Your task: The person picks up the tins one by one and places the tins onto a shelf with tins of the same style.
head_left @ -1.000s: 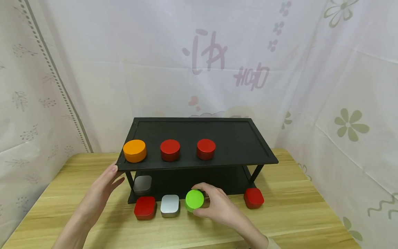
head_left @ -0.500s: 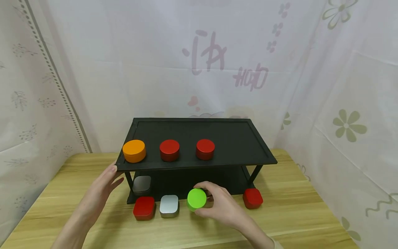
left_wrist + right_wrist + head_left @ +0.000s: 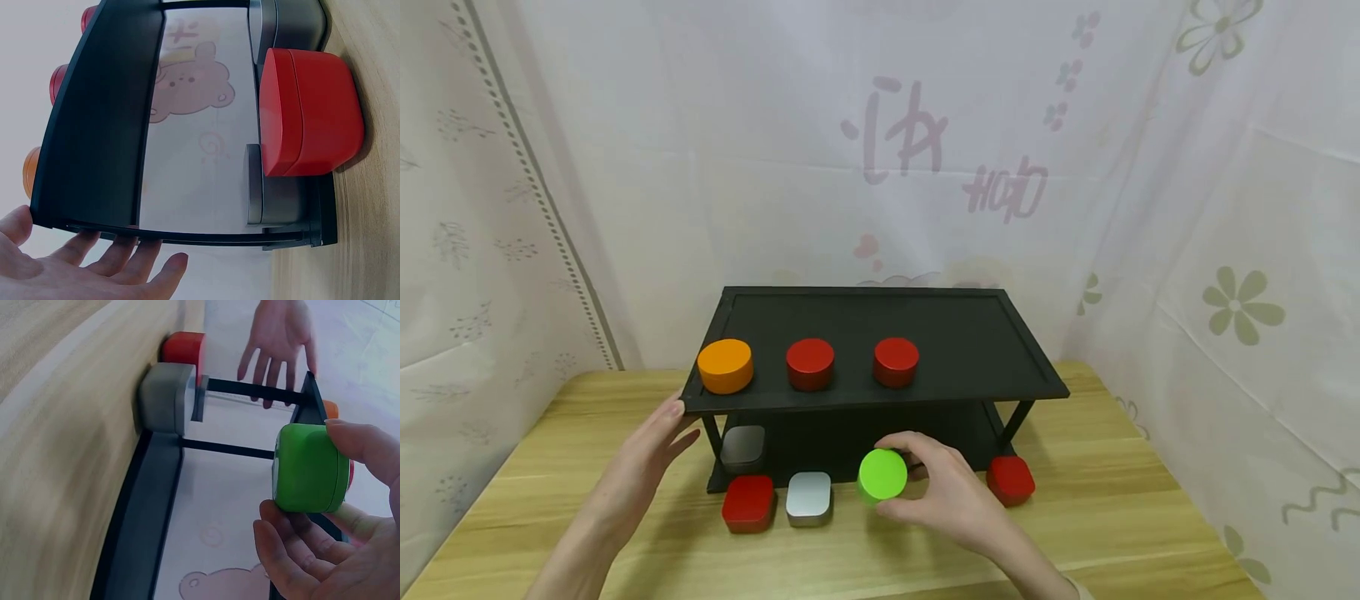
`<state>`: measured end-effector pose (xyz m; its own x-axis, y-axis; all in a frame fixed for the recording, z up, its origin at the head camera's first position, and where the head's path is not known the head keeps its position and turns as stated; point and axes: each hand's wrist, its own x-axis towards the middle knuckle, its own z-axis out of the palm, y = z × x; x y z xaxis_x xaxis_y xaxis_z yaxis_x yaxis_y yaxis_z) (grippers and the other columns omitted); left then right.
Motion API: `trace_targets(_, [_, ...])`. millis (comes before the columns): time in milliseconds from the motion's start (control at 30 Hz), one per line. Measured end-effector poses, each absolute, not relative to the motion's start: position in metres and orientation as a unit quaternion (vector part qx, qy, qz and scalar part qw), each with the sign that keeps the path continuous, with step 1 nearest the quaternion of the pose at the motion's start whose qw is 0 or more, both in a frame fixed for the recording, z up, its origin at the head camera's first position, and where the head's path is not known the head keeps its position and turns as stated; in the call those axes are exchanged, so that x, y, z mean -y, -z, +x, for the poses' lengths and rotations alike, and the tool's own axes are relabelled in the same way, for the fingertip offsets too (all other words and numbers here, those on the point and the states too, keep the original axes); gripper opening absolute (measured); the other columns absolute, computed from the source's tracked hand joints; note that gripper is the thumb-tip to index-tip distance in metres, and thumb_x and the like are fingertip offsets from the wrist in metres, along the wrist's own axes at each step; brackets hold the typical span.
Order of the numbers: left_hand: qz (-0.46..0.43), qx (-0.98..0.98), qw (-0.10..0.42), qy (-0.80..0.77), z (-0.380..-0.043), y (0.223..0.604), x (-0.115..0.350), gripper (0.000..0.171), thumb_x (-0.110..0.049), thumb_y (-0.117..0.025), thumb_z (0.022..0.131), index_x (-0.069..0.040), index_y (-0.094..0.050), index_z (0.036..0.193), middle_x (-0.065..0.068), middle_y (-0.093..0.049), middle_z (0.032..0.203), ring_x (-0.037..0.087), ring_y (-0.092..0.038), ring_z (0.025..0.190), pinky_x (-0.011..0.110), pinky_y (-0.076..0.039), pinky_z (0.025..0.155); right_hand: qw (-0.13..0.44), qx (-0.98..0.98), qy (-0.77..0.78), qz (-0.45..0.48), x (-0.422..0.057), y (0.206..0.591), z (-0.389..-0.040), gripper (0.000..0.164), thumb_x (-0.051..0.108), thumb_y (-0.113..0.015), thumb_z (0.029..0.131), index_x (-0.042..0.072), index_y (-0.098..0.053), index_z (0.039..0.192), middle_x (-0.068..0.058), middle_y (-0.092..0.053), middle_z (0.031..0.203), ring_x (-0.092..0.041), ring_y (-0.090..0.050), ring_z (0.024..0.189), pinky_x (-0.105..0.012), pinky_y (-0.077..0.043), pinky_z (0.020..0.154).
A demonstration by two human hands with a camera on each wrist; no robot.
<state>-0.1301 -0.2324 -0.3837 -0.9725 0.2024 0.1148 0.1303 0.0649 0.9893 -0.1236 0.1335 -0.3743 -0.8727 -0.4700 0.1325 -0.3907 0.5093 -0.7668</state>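
The green tin (image 3: pixel 882 474) is held above the table (image 3: pixel 1112 517), right of the near silver tin (image 3: pixel 808 498), with the right hand (image 3: pixel 951 492) pinching its sides between thumb and fingers. For good control, maintain this 2-sided pinch, avoid tilting, and keep clear of the black rack (image 3: pixel 962 333); the left hand (image 3: pixel 643 454) touches its near left corner, fingers straight and slightly spread, where light contact should steady it.

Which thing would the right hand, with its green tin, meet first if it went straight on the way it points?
Probably the black rack, ahead of the right hand and green tin in the head view; depth leaves the exact contact spot unclear.
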Motion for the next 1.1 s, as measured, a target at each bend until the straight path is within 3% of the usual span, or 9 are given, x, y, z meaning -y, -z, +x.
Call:
trace_targets(467, [0.111, -0.733, 0.030, -0.671, -0.130, 0.383, 0.232, 0.048, -0.035, -0.022, 0.104, -0.022, -0.022, 0.151, -0.008, -0.024, 0.154, -0.012, -0.038, 0.124, 0.008, -0.037, 0.094, -0.011, -0.857, 0.455, -0.243, -0.157, 0.353, -0.117, 0.057, 0.023, -0.082, 0.071, 0.034, -0.055, 0.120, 0.017, -0.060, 0.110, -0.008, -0.059, 0.092, -0.023, -0.054, 0.081])
trace_targets(700, [0.105, -0.736, 0.035, -0.667, -0.130, 0.383, 0.232, 0.048, -0.036, -0.022, 0.104, -0.024, -0.021, 0.151, -0.006, -0.021, 0.156, -0.012, -0.036, 0.125, 0.009, -0.037, 0.094, -0.055, -0.853, 0.459, -0.243, -0.165, 0.326, -0.109, 0.058, 0.011, -0.083, 0.069, 0.021, -0.058, 0.120, 0.007, -0.063, 0.109, -0.010, -0.060, 0.090, -0.025, -0.055, 0.077])
trace_targets(1100, [0.107, -0.737, 0.034, -0.667, -0.129, 0.381, 0.232, 0.049, -0.036, -0.022, 0.104, -0.024, -0.021, 0.151, -0.005, -0.020, 0.156, -0.012, -0.036, 0.124, 0.009, -0.038, 0.094, -0.075, -0.865, 0.446, -0.216, -0.198, 0.330, -0.122, 0.059, 0.030, -0.081, 0.073, 0.032, -0.054, 0.125, 0.013, -0.061, 0.110, -0.008, -0.059, 0.093, -0.026, -0.054, 0.079])
